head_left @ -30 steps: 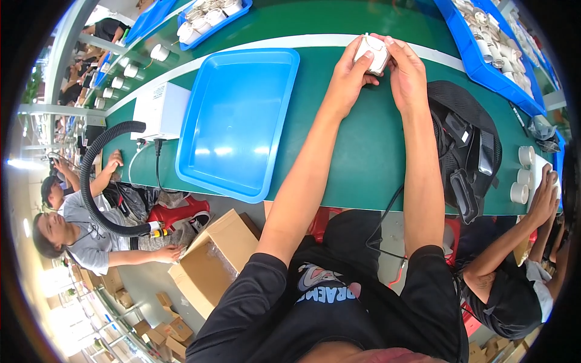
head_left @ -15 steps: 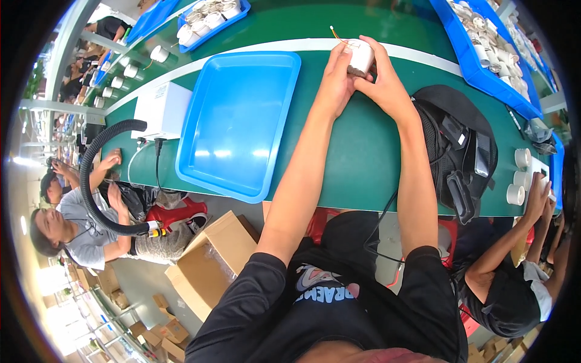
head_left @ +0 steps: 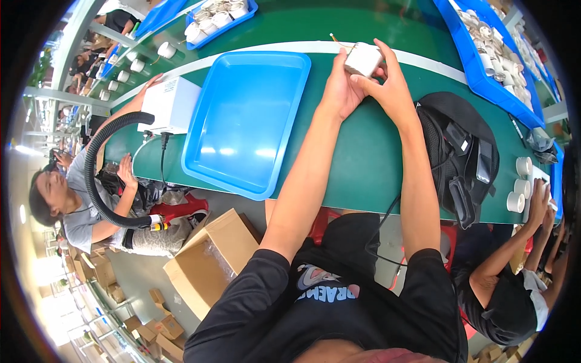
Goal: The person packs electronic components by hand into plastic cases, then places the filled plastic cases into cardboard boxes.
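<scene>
A white cylindrical part [head_left: 364, 59] with thin coloured wires at its far left side is held up between both my hands, over the far part of the green table. My left hand [head_left: 342, 89] grips it from the left and below. Around its right side, my right hand [head_left: 387, 85] has its fingers and thumb on it. The inner fingertips are partly hidden behind the part. To the left of my forearms lies a blue tray [head_left: 242, 115] with a bare inside. A black backpack [head_left: 454, 145] rests on the table by my right forearm.
Blue bins of white cylindrical parts stand at the far right [head_left: 496, 60] and far left [head_left: 218, 21]. A white box [head_left: 170, 104] with a black corrugated hose [head_left: 91, 163] stands left of the tray. Co-workers sit on both sides. An open cardboard box [head_left: 212, 260] is on the floor.
My hands have turned the white part, so its flat side now shows more. The co-worker at left has reached an arm forward behind the white box. The view has shifted slightly.
</scene>
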The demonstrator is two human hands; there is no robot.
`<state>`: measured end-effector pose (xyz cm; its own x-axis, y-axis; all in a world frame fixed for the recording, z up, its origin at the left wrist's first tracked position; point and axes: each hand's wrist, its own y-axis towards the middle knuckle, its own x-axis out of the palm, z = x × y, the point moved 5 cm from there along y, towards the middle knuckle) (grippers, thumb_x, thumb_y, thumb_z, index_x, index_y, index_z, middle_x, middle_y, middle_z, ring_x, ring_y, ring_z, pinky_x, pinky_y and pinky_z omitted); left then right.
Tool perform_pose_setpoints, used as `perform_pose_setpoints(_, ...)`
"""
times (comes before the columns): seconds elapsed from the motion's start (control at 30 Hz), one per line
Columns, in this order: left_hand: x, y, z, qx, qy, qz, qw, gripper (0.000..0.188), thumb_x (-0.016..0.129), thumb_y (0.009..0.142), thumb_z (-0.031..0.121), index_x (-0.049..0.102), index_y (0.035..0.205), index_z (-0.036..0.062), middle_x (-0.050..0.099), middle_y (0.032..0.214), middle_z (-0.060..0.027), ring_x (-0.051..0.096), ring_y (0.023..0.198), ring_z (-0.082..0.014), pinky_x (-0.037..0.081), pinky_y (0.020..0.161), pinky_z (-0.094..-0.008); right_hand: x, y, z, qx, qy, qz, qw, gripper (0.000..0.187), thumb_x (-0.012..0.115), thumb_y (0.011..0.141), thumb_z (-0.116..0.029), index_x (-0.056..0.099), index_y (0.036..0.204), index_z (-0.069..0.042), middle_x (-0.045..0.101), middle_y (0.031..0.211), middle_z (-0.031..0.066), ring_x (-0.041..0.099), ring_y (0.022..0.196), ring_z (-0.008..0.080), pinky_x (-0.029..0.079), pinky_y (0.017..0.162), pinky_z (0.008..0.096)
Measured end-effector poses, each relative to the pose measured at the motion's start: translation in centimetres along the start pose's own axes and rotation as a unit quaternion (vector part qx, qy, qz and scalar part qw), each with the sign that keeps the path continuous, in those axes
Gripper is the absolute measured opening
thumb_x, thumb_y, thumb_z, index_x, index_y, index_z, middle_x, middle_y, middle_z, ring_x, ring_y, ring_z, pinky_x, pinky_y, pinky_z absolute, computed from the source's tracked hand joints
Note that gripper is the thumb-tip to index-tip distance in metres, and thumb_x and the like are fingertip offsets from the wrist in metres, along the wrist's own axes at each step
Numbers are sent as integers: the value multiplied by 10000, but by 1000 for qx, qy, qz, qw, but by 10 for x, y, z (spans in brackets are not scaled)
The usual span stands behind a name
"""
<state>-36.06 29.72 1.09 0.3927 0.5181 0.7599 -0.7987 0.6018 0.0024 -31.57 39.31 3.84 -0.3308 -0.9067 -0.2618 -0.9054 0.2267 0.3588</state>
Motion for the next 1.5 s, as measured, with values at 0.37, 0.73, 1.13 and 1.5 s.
perform_pose_setpoints(0.37,-18,9,6,-5,-102,-90,991,524,293,1025,457,452,1325,58,619,1152,-130,608,875,-256,473,737,-342,2,8,14,68,161,12,985,450,660,904,-216,560,1300,-26,545,1268,138,592,1076,223,508,863,323)
perform_pose_setpoints(0.73,-6,1,16,150,160,52,974,535,633,944,273,439,1359,-4,598,1233,-100,610,1056,-198,499,839,-323,-20,5,9,204,598,42,774,703,208,1031,-507,350,1454,37,373,1492,267,343,1402,380,258,1169,509)
perform_pose_setpoints(1.13,13,-6,13,194,406,64,891,695,767,838,232,396,1364,-31,571,1241,-191,586,1112,-241,491,905,-343,-25,8,41,235,540,83,804,571,415,1005,-418,503,1354,26,517,1380,173,482,1256,282,323,1102,408)
perform_pose_setpoints(1.5,31,-23,19,380,663,134,631,582,801,762,170,523,1251,25,601,1148,-124,574,981,-212,485,815,-333,-19,4,32,224,397,88,886,557,519,968,-466,565,1278,-6,590,1260,124,542,1141,224,415,982,370)
